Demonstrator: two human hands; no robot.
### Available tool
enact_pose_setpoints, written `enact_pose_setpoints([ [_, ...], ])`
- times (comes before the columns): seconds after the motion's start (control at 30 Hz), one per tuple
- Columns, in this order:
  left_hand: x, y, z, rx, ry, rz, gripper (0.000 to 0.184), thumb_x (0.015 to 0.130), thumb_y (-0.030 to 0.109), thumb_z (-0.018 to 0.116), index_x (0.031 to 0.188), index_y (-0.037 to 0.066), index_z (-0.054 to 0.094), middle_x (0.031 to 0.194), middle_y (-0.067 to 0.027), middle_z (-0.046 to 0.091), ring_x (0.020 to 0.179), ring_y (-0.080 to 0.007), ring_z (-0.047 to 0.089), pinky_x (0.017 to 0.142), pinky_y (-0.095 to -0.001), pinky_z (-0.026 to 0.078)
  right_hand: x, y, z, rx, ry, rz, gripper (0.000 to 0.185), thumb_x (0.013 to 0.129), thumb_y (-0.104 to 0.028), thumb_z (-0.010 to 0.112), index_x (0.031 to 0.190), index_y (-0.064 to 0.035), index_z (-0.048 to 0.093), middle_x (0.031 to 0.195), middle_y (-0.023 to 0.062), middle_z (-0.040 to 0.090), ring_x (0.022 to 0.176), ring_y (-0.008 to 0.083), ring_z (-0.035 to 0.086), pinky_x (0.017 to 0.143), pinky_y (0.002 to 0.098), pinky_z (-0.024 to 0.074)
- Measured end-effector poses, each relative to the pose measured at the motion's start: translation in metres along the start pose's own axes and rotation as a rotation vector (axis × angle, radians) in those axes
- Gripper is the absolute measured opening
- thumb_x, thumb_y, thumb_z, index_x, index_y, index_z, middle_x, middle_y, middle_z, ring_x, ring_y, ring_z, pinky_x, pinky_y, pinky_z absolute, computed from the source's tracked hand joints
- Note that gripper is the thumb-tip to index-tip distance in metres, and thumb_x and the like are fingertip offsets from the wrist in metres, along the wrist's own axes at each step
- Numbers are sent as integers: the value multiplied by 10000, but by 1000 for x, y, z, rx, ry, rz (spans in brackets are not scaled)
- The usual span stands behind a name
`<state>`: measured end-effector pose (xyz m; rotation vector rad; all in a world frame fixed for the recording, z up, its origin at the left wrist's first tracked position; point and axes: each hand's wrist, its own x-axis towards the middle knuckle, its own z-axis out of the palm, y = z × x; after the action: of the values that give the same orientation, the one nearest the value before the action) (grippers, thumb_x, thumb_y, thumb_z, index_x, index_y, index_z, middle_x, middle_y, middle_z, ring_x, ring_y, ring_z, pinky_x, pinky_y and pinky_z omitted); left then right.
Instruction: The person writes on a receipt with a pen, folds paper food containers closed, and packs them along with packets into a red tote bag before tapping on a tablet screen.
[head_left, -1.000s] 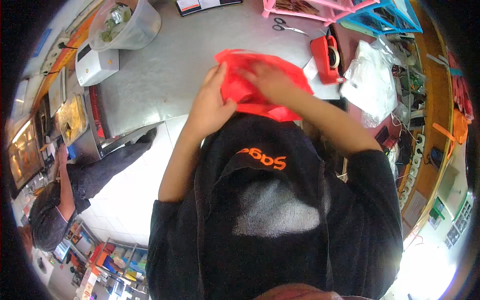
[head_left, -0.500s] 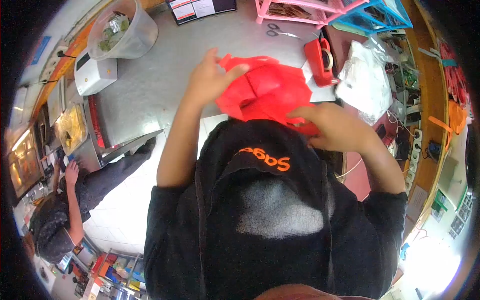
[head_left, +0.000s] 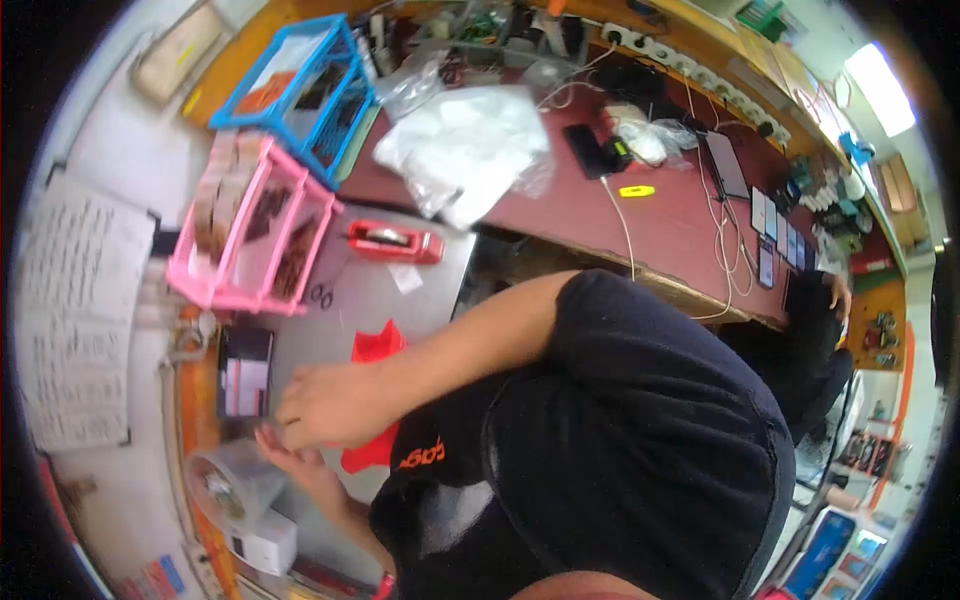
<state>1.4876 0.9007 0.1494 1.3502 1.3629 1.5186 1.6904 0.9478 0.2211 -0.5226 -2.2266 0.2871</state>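
My right hand [head_left: 330,405] reaches across my body with its fingers bent inward. Just below it, my left hand [head_left: 297,463] comes up with its fingers close together. The two hands meet near a translucent plastic tub [head_left: 262,468]. Whatever lies between the fingertips, if anything, is too small or hidden to make out. A red piece of thin, crumpled material [head_left: 378,343] lies on the metal table [head_left: 310,345], partly covered by my right forearm. Neither hand appears to be holding it.
A tablet [head_left: 245,372], scissors [head_left: 320,295], a red tape dispenser [head_left: 405,243] and a pink rack [head_left: 235,255] stand around the metal table. White plastic bags [head_left: 465,145] and a phone [head_left: 588,150] with cables lie on the dark red counter [head_left: 560,215]. Another person [head_left: 815,340] is at right.
The view has swung right, bringing the dark red counter across the top. Both hands have left the red material and come together at the tub side.
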Motion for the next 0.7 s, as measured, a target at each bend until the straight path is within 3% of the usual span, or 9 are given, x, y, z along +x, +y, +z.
enact_pose_setpoints([
  [0.07, 7, -13, -2, -103, 45, -85, 518, 916, 252, 663, 1320, -4, 463, 1199, -132, 590, 1105, -257, 562, 977, -362, 433, -7, 11, 18, 338, -93, 241, 171, 671, -148, 687, 839, -132, 662, 880, 92, 663, 868, 334, 643, 731, 463, 489],
  [0.17, 4, -16, 13, 226, 22, -60, 478, 917, 244, 662, 1284, -9, 492, 1167, -132, 602, 1079, -254, 572, 961, -359, 442, -10, 30, 39, 518, -235, 428, 278, 623, -113, 706, 893, -88, 644, 913, 126, 646, 900, 359, 623, 738, 476, 501],
  [0.3, 0, -5, 35, 600, 35, -40, 425, 917, 235, 660, 1236, -16, 530, 1126, -133, 618, 1044, -250, 585, 940, -355, 453, -20, 65, -4, 581, -239, 207, 339, 630, -121, 701, 961, -95, 634, 983, 120, 630, 980, 344, 602, 779, 473, 491],
  [0.37, -3, 2, 40, 740, 81, -29, 401, 918, 230, 659, 1212, -19, 550, 1105, -133, 626, 1027, -248, 591, 929, -353, 459, -49, 93, -46, 530, 75, 52, 385, 651, -138, 702, 1027, -110, 625, 1064, 126, 600, 1054, 333, 569, 853, 461, 475],
  [0.43, -3, 12, 47, 824, 160, -22, 377, 918, 225, 658, 1188, -23, 569, 1084, -133, 635, 1009, -246, 598, 918, -351, 465, -96, 146, -70, 668, 256, 128, 408, 671, -153, 708, 1068, -116, 621, 1099, 126, 573, 1076, 329, 549, 910, 449, 454],
  [0.53, 3, 18, 47, 786, 355, -20, 236, 905, 156, 645, 1052, -29, 632, 989, -132, 653, 927, -237, 612, 867, -339, 484, -184, 242, -126, 418, 435, 460, 336, 723, -57, 684, 1057, -72, 646, 1044, 107, 598, 1014, 283, 576, 887, 387, 471],
  [0.57, 3, 20, 40, 805, 389, -41, 236, 905, 156, 645, 1052, -29, 632, 989, -132, 653, 927, -237, 612, 867, -339, 484, -207, 256, -156, 500, 513, 870, 307, 737, -26, 674, 1042, -55, 641, 1033, 91, 603, 963, 222, 586, 833, 340, 479],
  [0.63, 3, 20, 28, 787, 566, -63, 191, 880, 118, 635, 1005, -27, 638, 983, -117, 645, 926, -227, 600, 862, -345, 478, -266, 318, -198, 201, 826, 958, 222, 792, 18, 632, 1004, -47, 635, 925, 49, 610, 831, 151, 594, 755, 283, 486],
  [0.7, 4, 36, 36, 821, 515, -103, 184, 874, 121, 620, 987, -23, 635, 989, -101, 643, 932, -223, 595, 862, -348, 475, -318, 381, -251, -67, 946, 1019, 208, 814, 54, 614, 1000, -39, 626, 913, 49, 627, 844, 125, 597, 765, 271, 496],
])
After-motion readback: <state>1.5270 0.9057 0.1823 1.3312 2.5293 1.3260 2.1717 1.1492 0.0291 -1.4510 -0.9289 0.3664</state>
